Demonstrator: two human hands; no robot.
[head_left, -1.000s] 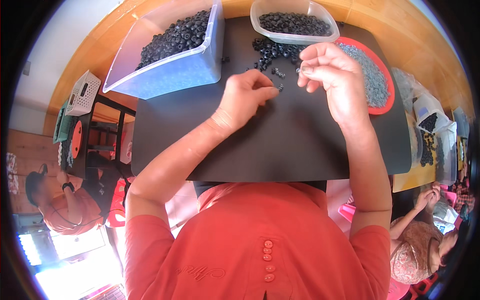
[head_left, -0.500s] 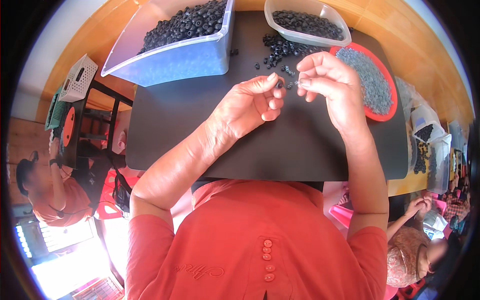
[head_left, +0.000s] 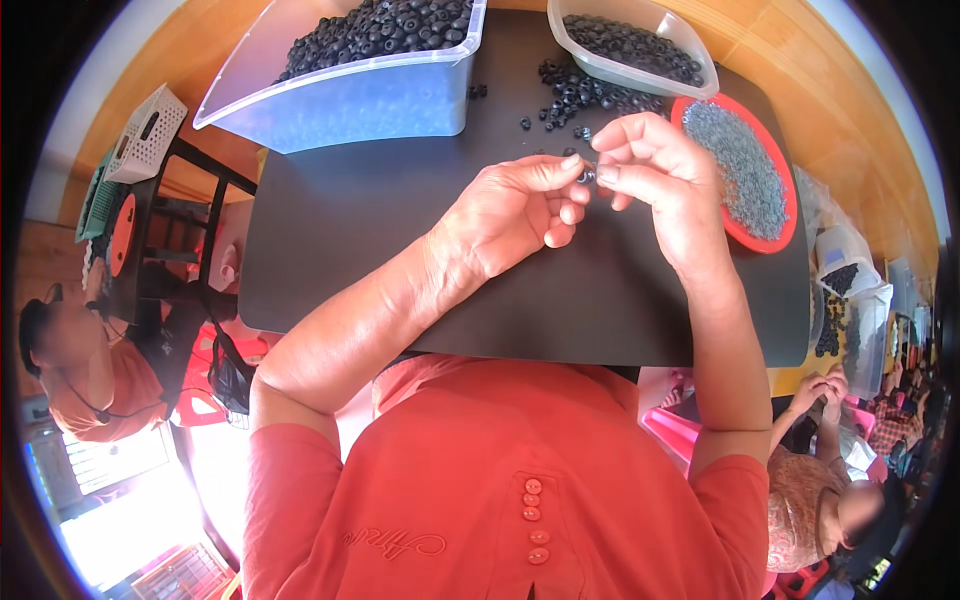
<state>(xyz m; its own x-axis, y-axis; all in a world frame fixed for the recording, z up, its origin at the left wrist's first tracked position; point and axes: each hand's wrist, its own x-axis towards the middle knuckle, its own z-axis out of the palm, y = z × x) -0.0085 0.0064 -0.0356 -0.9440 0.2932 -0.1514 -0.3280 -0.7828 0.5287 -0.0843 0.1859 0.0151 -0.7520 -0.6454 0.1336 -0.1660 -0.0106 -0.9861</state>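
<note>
Over the dark table, my left hand [head_left: 510, 212] pinches a small round black part [head_left: 586, 176] with a hole in it between thumb and fingers. My right hand [head_left: 668, 185] meets it from the right, thumb and forefinger closed right at the black part. Whatever those fingertips hold is too small to make out clearly now. Just beyond both hands, loose black parts [head_left: 590, 92] of the same kind lie scattered. Beside my right hand is a red dish [head_left: 787, 225] filled with small grey-blue, clear-looking pieces [head_left: 738, 165].
A large translucent bin [head_left: 370, 115] heaped with black parts stands at the far left of the table [head_left: 350, 210]. Behind the scattered parts sits a smaller clear tub [head_left: 640, 88] of them. Other people sit at left [head_left: 105, 385] and lower right [head_left: 810, 500].
My left hand has moved right with the black part, up to my right fingertips. Half a second ago a gap separated them, and a tiny clear piece showed in my right fingers.
</note>
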